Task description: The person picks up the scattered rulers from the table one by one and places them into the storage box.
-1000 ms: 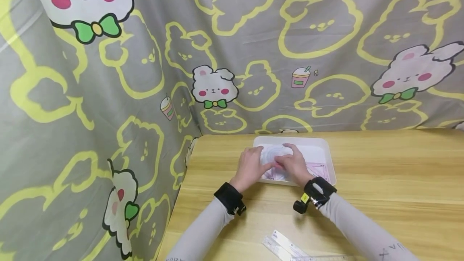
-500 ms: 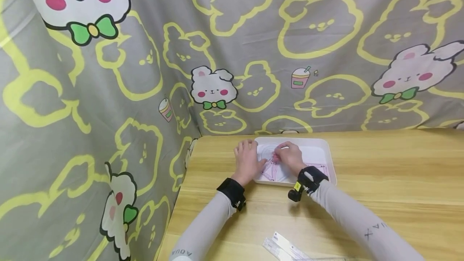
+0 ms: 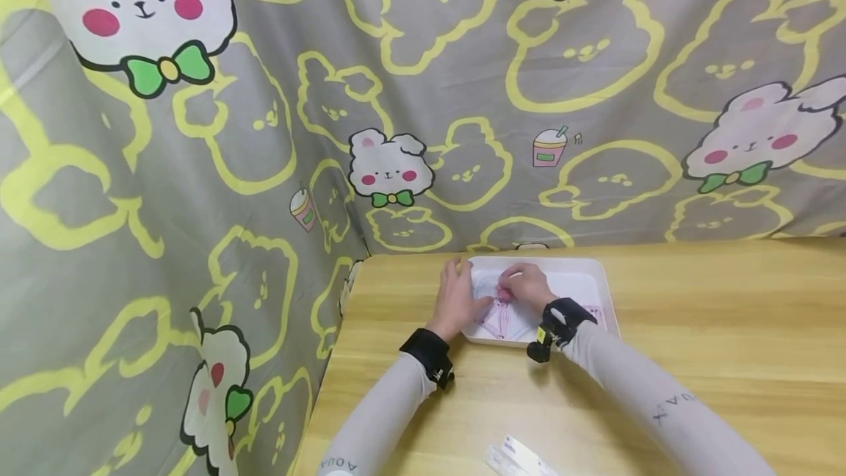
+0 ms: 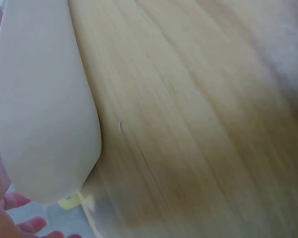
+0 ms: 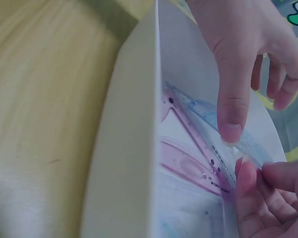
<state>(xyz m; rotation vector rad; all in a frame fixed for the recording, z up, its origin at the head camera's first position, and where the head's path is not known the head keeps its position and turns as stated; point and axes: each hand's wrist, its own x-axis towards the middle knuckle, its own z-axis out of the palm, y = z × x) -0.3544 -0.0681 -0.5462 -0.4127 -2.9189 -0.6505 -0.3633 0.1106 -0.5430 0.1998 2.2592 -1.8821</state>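
Note:
A white tray [image 3: 598, 278] stands at the back of the wooden table [image 3: 694, 344]. Inside lie clear plastic drawing tools: a pink set square [image 5: 188, 163] and a blue clear ruler [image 5: 201, 109]. My left hand [image 3: 460, 294] is at the tray's left rim. Its thumb [image 5: 227, 99] presses down on the blue ruler, and its fingers curl loosely beyond the rim. My right hand [image 3: 526, 286] pinches the edge of the stacked rulers with its fingertips [image 5: 246, 173]; I cannot tell which one. The left wrist view shows only the tray's outer wall [image 4: 39, 99] and table.
Two more clear rulers [image 3: 518, 459] lie at the table's near edge. A grey curtain with yellow and white cartoon animals [image 3: 396, 94] hangs close behind and along the left side. The table's left edge [image 3: 330, 366] runs beside the curtain.
Both hands slid toward the tray's back left. The right hand went from lying flat over the rulers to pinching them, and the pink set square came into sight below the hands.

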